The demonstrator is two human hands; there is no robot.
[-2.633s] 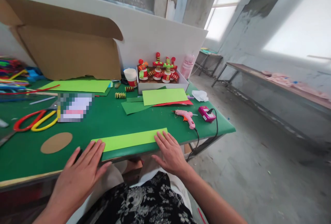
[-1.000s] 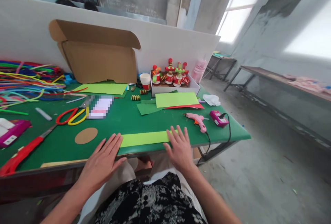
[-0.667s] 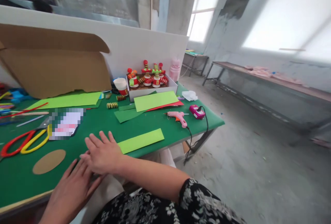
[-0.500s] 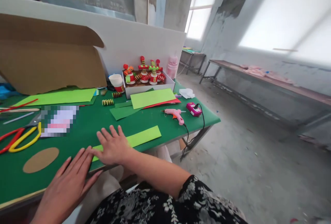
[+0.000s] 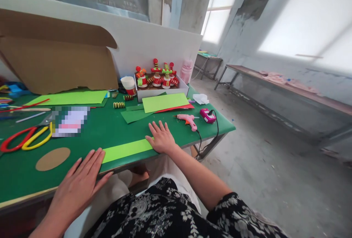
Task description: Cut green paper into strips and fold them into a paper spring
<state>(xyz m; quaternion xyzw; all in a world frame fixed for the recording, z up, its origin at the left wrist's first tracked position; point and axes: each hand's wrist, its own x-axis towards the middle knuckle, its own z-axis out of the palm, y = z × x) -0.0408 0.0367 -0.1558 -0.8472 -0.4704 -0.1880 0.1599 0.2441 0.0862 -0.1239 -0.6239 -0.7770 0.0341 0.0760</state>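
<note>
A strip of light green paper (image 5: 126, 151) lies lengthwise along the near edge of a green-topped table (image 5: 115, 130), its long axis running from left to right in front of a seated person and climbing slightly toward the right in the head camera's view. One narrow end points left toward a brown disc (image 5: 53, 159), the other right, below a pink glue gun (image 5: 187, 119). The paper is long, narrow and straight-sided, bright and evenly coloured, lying flat with no crease in the part that shows; both ends are hidden by the hands.

The person's left hand (image 5: 78, 185) rests palm down at the left end, fingers straight and side by side, thumb held apart, fingertips on the paper. The right hand (image 5: 161, 137) lies flat over the opposite end, palm down, its fingers slightly fanned and reaching past the strip's far edge onto the tabletop. Neither hand pinches anything; how firmly they press cannot be told.

Beyond the strip, a light green sheet (image 5: 164, 103) overlaps dark green paper (image 5: 136, 116) and red paper (image 5: 176, 108), in front of a shallow box (image 5: 162, 93) of red-and-green figures (image 5: 157, 80). Red-and-yellow-handled scissors (image 5: 33, 132) lie left, near the disc.
</note>
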